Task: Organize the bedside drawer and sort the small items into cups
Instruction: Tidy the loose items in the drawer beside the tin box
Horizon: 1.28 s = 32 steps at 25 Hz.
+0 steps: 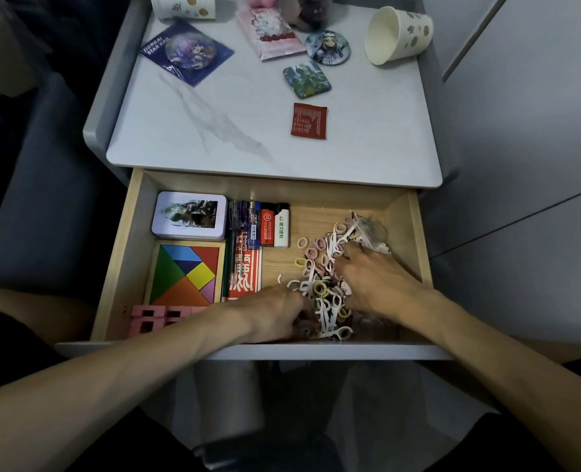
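Observation:
The wooden drawer (415,233) is pulled out under the bedside table. In its right half lies a heap of small hair ties and white floss picks (319,267). My left hand (275,315) is down at the heap's near left edge, fingers curled into the small items. My right hand (374,281) covers the heap's right side, with its fingers bent into the pile. A paper cup (396,35) lies tipped on its side at the tabletop's back right. Another paper cup (183,6) stands at the back left, cut off by the frame's top.
The drawer's left half holds a tin box (189,216), a tangram puzzle (188,274), pens (245,219), lighters (275,226), a red packet (248,270) and a pink block (159,316). On the tabletop (214,137) lie badges, a card, a pink packet and a red sachet (309,120).

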Available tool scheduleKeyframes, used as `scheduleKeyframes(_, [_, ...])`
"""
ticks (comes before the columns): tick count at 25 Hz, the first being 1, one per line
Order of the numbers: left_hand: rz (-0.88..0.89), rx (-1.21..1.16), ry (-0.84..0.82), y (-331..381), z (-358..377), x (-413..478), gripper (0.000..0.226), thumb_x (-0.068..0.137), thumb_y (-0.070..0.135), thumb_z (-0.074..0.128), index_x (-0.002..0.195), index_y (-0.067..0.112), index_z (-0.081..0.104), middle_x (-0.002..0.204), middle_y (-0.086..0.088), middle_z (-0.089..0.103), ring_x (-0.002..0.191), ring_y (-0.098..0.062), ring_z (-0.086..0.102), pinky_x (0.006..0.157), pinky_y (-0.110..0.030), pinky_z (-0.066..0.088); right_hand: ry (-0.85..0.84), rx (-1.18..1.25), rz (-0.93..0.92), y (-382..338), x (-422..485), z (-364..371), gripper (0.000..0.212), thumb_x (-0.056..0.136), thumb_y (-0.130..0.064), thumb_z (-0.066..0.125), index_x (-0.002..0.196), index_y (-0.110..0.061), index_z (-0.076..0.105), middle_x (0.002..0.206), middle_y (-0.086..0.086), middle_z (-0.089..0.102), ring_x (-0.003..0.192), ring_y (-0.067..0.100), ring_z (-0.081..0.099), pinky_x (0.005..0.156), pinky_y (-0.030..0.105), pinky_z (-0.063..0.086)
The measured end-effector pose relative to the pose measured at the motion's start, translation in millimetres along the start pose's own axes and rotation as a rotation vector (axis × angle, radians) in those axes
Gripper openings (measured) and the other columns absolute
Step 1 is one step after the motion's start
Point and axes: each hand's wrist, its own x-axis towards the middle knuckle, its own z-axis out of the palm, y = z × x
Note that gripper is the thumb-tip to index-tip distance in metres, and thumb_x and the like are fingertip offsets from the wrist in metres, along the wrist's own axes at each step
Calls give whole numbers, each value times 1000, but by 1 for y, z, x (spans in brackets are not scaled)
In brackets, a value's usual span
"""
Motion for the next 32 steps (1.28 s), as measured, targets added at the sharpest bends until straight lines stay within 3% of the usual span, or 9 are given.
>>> scheduleKeyframes(6, [-10,12,55,3,-4,-3,7,96,22,57,103,22,60,108,-1,59,101,-21,60,87,-38,51,-14,167,15,14,-5,-14,43,81,-47,70,113,-19,63,124,-2,55,116,17,55,102,36,45])
scheduleKeyframes(10, [-51,-288,164,6,-19,-4,5,94,23,63,94,22,58,96,5,64,86,-11,65,78,-29,53,39,459,102,33,-8,-37,27,82,-44,73,81,-21,58,90,-5,57,83,16,56,73,35,46])
scheduleKeyframes(13, [-86,-682,245,7,-28,-7,20,94,8,61,111,17,59,97,-3,67,67,-9,68,68,-27,57,19,641,89,37,-8,-45,16,91,-30,68,86,-15,64,89,9,65,78,24,65,69,40,53])
scheduleKeyframes(15, [-96,-793,240,9,-31,-9,30,95,4,58,118,23,62,109,-5,63,62,-6,64,61,-19,52,-51,713,62,33,-8,-47,13,94,-25,65,93,-11,67,87,10,68,75,20,67,64,30,54])
scheduleKeyframes(18, [-112,-862,249,10,-29,-7,27,97,3,54,102,20,74,127,-9,58,62,-3,60,57,-15,48,-157,929,38,25,-10,-50,11,93,-20,66,97,-10,68,90,9,71,71,13,66,62,20,53])
scheduleKeyframes(21, [-117,-933,249,8,-26,-3,22,96,3,55,100,12,74,110,-10,67,68,-7,61,59,-18,48,-217,1077,11,13,-11,-52,14,91,-18,68,100,-7,67,89,10,72,71,14,65,64,23,54])
scheduleKeyframes(25, [-116,-1010,248,9,-26,-2,17,94,15,61,106,5,68,88,-11,66,71,-14,63,63,-21,52,-213,1084,42,1,-7,-47,12,89,-18,70,96,-11,63,81,3,70,66,11,67,64,24,55])
scheduleKeyframes(29, [-111,-931,248,7,-27,-3,24,95,26,62,99,3,68,71,0,60,62,-7,57,58,-20,48,-272,1082,33,5,-8,-46,9,96,-15,59,104,-13,64,93,5,70,79,16,73,77,32,60])
scheduleKeyframes(32, [-133,-924,266,8,-29,-4,20,97,27,59,97,8,66,66,4,59,56,-5,54,56,-20,47,-68,693,90,23,-9,-46,14,97,-21,59,107,-19,69,100,-6,67,79,8,69,73,24,56])
